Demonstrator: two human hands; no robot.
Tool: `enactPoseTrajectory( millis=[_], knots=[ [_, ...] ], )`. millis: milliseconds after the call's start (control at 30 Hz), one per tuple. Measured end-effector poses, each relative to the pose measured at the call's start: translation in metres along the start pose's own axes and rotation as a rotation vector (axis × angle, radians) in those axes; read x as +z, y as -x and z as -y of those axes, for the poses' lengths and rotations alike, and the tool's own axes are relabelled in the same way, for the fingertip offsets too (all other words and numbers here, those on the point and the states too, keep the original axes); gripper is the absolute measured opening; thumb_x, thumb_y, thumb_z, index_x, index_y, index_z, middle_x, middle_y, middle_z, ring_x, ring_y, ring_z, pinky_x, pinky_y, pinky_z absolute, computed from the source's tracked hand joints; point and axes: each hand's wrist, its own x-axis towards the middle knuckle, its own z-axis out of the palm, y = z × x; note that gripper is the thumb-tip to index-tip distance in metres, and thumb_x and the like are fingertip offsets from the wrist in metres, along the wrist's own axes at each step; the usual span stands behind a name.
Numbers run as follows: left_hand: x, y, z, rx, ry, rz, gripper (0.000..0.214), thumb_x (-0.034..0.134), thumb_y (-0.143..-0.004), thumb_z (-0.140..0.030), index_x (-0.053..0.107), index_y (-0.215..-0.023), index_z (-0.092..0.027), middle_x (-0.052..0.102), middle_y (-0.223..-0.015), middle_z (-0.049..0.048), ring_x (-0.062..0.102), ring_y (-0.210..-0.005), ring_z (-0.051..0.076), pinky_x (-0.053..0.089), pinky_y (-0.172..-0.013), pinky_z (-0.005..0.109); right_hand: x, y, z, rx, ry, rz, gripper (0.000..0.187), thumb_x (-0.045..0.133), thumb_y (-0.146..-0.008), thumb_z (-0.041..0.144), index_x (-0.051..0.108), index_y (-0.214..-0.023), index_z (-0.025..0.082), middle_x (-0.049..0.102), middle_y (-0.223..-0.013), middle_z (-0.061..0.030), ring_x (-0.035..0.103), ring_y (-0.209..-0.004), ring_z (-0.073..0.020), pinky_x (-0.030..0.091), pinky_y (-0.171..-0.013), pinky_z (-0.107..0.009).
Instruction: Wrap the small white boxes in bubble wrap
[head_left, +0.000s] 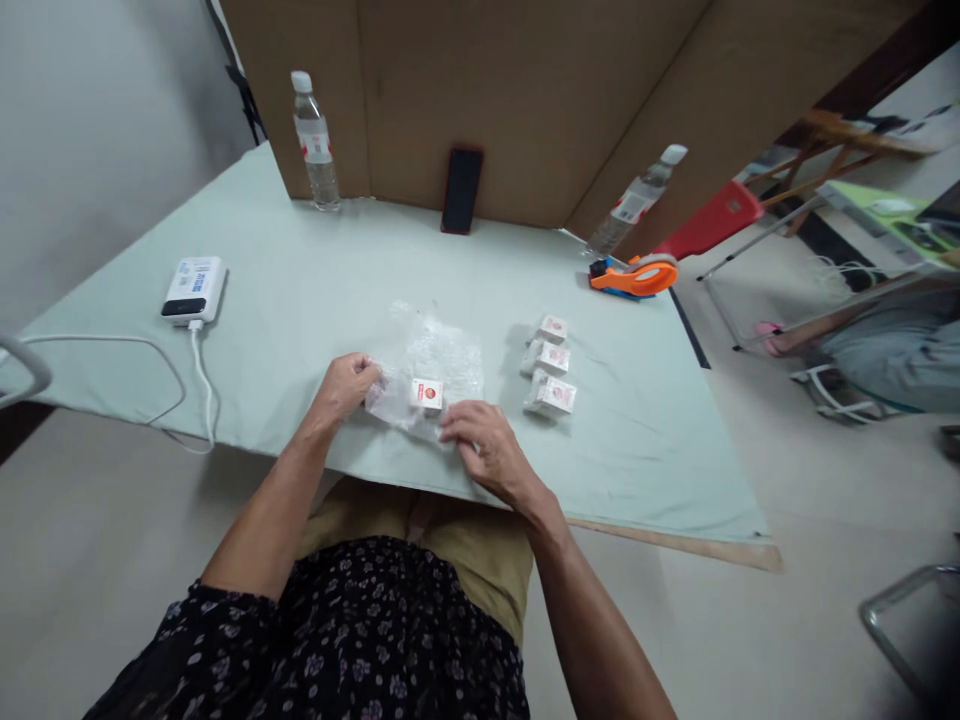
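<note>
A clear bubble-wrap sheet (439,352) lies on the pale green table cover (315,300) in front of me. A small white box with a red mark (426,394) rests on its near part. My left hand (346,386) pinches the sheet's left edge with curled fingers. My right hand (484,448) grips the sheet's near edge, just right of the box. To the right, three similar small wrapped boxes (550,363) sit in a row, untouched.
A white power bank (194,290) with a cable lies at the left. Two water bottles (315,142) (634,202), a dark phone (461,190) and an orange tape dispenser (634,276) stand by a cardboard screen (540,90). Another person sits low at the far right.
</note>
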Motion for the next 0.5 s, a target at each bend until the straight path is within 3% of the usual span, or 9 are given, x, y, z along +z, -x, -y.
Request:
enactPoseTrajectory(
  millis=[133,233,333,400,500],
  knots=[
    [-0.003,-0.002,-0.001,-0.046,-0.029,0.01,0.019,0.057,-0.068,-0.035,0.059,-0.073,-0.017,0.059,-0.06,-0.001,0.054,-0.05,0.013,0.042,-0.046,0.023,-0.011,0.021,0.014,0.056,-0.005,0.221,0.019,0.059,-0.08,0.012,0.071,-0.089,0.023,0.075,-0.098,-0.003,0.065,-0.104,-0.0241,0.042,-0.095,-0.044],
    [-0.002,0.001,-0.003,-0.017,-0.124,-0.001,0.035,0.058,-0.07,-0.032,0.065,-0.1,-0.015,0.062,-0.064,-0.001,0.055,-0.052,0.013,0.042,-0.049,0.023,-0.015,0.015,0.012,0.199,-0.021,0.1,0.014,0.06,-0.089,0.028,0.071,-0.096,0.023,0.075,-0.099,-0.0046,0.068,-0.095,-0.0232,0.047,-0.091,-0.043],
    [0.004,0.01,-0.004,0.098,-0.253,0.009,0.07,0.061,-0.071,-0.026,0.05,-0.139,-0.016,0.059,-0.06,-0.0049,0.054,-0.053,0.013,0.042,-0.053,0.023,-0.002,-0.011,0.0,0.239,0.075,-0.105,0.037,0.066,-0.086,0.035,0.064,-0.121,0.023,0.067,-0.127,-0.0102,0.061,-0.117,-0.0288,0.046,-0.098,-0.048],
    [0.009,0.016,-0.003,0.167,-0.279,0.026,0.078,0.057,-0.074,-0.022,0.039,-0.15,-0.019,0.057,-0.058,-0.0064,0.054,-0.052,0.012,0.044,-0.055,0.022,0.012,-0.031,-0.006,0.234,0.146,-0.09,0.056,0.072,-0.079,0.032,0.056,-0.132,0.023,0.06,-0.138,-0.0125,0.055,-0.124,-0.0322,0.044,-0.102,-0.051],
    [0.009,0.015,-0.004,0.182,-0.199,0.029,0.075,0.049,-0.076,-0.017,0.039,-0.15,-0.022,0.063,-0.066,-0.0041,0.055,-0.049,0.01,0.046,-0.053,0.021,0.022,-0.044,-0.004,0.216,0.177,-0.027,0.049,0.069,-0.08,0.024,0.058,-0.128,0.021,0.066,-0.127,-0.0121,0.06,-0.114,-0.0312,0.046,-0.097,-0.05]
  ],
)
